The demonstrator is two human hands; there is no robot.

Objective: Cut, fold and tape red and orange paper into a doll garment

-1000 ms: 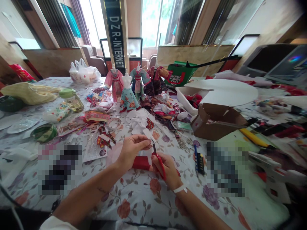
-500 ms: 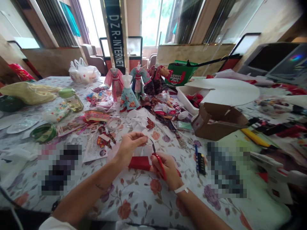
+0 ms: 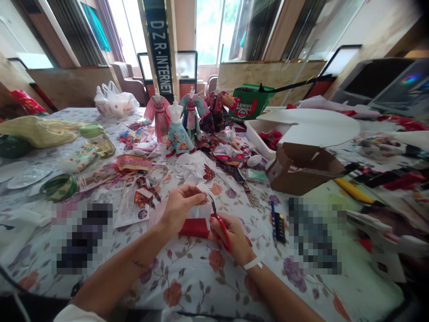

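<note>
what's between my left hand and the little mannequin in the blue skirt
In the head view, a loose heap of white scraps lies between your left hand and the mannequin, with a red patterned piece at its right edge.

Left of the left hand [image 3: 184, 203], we log a green ring-shaped roll [image 3: 69, 190] and, farther away, a green-lidded jar [image 3: 103, 144]. Beyond and right of the right hand [image 3: 233, 237], we record an open cardboard box [image 3: 284, 176]; farther back, a green bag [image 3: 241, 105].
</note>
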